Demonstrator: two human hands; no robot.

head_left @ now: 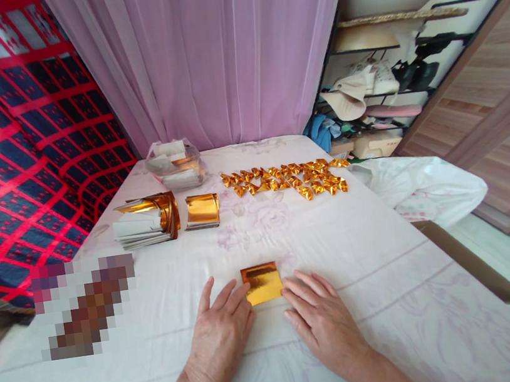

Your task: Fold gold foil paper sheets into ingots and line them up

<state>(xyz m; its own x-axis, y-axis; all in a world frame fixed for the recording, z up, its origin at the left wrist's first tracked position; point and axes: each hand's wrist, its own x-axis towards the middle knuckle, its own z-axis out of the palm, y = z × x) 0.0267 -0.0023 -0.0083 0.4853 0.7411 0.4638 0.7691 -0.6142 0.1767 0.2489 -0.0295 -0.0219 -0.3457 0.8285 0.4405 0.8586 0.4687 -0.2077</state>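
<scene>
A square of shiny gold foil paper (262,283) lies flat on the cloth-covered table, gold side up. At its left edge rests my left hand (223,322), fingers spread and fingertips touching the sheet. My right hand (322,314) lies palm down on the other side, its fingertips at the sheet's right edge. Neither hand grips anything. Farther back sits a small stack of gold foil sheets (203,211). Beside that is a larger pile of foil sheets (145,222), some showing white backs. Several folded gold foil pieces (284,177) stand in rows at the back right.
A clear plastic bag (176,167) with more sheets stands at the table's back left. Blurred pixels hide something at the left (91,306). A white plastic bag (429,185) hangs beside the right edge, near a cluttered shelf (378,91). A purple curtain (226,56) closes the back.
</scene>
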